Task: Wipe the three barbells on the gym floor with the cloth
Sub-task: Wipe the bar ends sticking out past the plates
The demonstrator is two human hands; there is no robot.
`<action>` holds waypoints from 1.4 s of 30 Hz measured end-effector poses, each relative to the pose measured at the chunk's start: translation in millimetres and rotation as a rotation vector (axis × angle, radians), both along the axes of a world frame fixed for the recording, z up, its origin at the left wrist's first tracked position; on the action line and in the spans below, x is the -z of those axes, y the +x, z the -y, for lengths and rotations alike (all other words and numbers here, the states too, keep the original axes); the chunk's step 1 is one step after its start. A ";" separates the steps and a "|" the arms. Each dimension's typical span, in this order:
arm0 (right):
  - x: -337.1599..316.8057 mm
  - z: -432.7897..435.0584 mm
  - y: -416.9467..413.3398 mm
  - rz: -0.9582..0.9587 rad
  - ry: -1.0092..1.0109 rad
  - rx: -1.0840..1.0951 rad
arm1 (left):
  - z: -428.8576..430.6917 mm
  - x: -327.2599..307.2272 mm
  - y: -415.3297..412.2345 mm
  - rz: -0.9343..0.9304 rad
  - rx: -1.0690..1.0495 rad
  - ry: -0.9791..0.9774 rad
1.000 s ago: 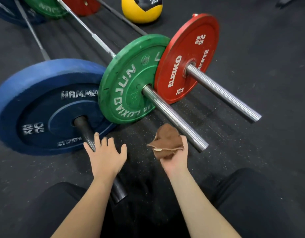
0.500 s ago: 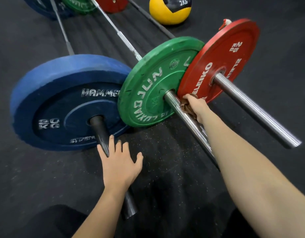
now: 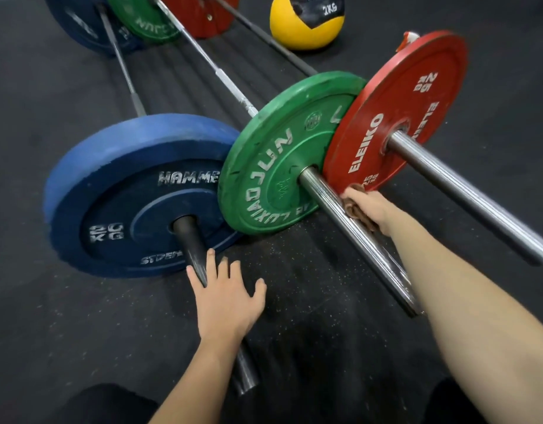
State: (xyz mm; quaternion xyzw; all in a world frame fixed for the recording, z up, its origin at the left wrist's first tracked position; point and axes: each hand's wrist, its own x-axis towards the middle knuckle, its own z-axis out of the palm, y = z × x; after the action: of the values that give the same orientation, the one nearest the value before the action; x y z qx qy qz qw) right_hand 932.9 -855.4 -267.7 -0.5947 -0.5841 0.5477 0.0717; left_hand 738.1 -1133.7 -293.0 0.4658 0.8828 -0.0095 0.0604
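Gripping cloth, right hand outstretched.

This is a gym. The black speckled rubber floor carries three long steel barbells loaded with round coloured rubber weight plates, and a yellow-and-black medicine ball marked 2KG lies behind them.

Dark speckled rubber gym floor, yellow medicine ball
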 end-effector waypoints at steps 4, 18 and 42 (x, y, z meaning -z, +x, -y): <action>9.7 37.9 73.1 0.077 -0.077 -0.004 | -0.1 0.6 0.5 -0.010 0.009 -0.006; -10.8 0.4 -4.5 -0.029 0.064 0.003 | -1.2 10.5 -1.6 -0.054 0.020 0.011; -27.8 71.3 6.0 0.191 0.729 0.091 | -0.8 3.8 1.4 -0.032 0.010 -0.010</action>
State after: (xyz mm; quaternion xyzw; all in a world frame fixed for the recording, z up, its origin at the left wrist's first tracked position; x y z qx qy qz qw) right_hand 938.9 -926.7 -239.9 -0.6038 -0.7177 0.2425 0.2480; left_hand 739.5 -1132.9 -296.7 0.4699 0.8811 -0.0217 0.0488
